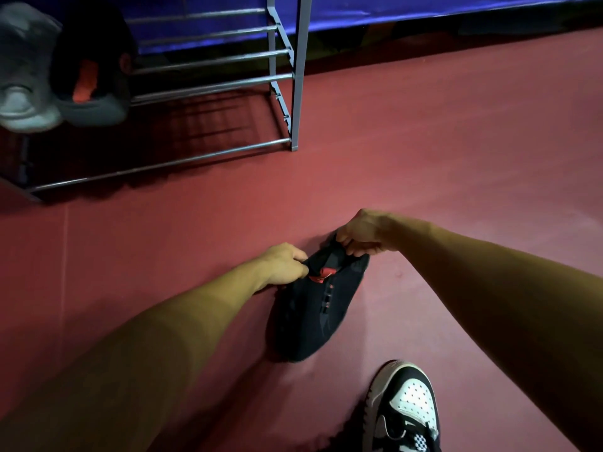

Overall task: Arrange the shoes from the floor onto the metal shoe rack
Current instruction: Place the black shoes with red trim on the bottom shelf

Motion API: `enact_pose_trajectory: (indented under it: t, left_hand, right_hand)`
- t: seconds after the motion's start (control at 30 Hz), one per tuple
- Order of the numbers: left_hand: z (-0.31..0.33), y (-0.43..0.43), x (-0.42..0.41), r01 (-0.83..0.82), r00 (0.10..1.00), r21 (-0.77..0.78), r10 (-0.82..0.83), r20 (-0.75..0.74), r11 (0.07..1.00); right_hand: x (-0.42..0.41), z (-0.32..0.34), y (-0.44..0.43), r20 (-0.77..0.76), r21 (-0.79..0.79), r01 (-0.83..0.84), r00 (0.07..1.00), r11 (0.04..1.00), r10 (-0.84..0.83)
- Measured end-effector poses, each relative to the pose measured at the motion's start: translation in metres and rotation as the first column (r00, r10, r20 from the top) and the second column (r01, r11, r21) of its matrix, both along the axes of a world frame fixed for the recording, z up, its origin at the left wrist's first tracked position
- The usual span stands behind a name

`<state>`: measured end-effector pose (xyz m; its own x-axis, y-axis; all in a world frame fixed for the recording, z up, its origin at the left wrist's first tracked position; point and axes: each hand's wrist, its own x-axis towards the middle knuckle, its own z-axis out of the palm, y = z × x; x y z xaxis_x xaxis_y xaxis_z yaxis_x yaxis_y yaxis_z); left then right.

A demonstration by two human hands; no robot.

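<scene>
Nearest to me, at the bottom edge, is a black-and-white sneaker (404, 409) with a dotted toe. I can't tell whether it is on my foot or just sitting there. Just beyond it the black shoe (313, 314) lies on the red floor (456, 141), toe pointing back at me and its opening, with a flash of red lining, turned away.

Both of my hands are at that opening. My left hand (284, 265) pinches the near-left edge of the collar. My right hand (362, 233) has its fingers curled over the far edge at the heel, so the mouth of the shoe is pulled wide between them. The sole looks to be on the floor, though the picture is dark there.

I'd judge this to be the pick-up. To do it well I want to keep a firm hold on both sides of the collar and lift it level so the toe doesn't drag or swing. Then I'd carry it forward and to the left without catching the bars.

Farther off stands the metal shoe rack (297, 93). A grey shoe (23, 76) and a dark shoe (91, 66) with an orange inside sit side by side at its left end. The bars to their right are free, so that seems the natural spot. A blue cover (424, 11) hangs behind.
</scene>
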<state>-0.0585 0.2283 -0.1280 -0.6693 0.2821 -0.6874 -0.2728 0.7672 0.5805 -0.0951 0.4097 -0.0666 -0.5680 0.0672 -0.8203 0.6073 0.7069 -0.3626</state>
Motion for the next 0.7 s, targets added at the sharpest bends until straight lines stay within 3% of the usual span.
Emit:
enact_pose_trajectory:
  t: [0.23,0.4,0.57,0.7]
  left_hand:
    - [0.03,-0.049,-0.023,-0.126,0.989,0.025,0.127,-0.077,0.992]
    - [0.045,-0.102,-0.04,-0.274,0.95,0.138,0.29,-0.113,0.952]
    - [0.074,-0.14,-0.053,-0.337,0.91,0.266,0.385,-0.156,0.903]
    - [0.092,-0.159,-0.061,-0.425,0.863,0.405,0.497,-0.089,0.81]
  right_hand:
    - [-0.032,0.028,-0.017,-0.128,-0.114,0.031,0.991,0.993,-0.046]
    - [-0.055,0.048,-0.033,-0.201,-0.131,0.014,0.979,0.991,-0.04]
    - [-0.055,0.046,-0.054,-0.164,-0.18,-0.099,0.984,0.979,0.069]
    - [-0.054,0.05,-0.076,-0.073,-0.284,-0.23,0.973,0.931,0.218]
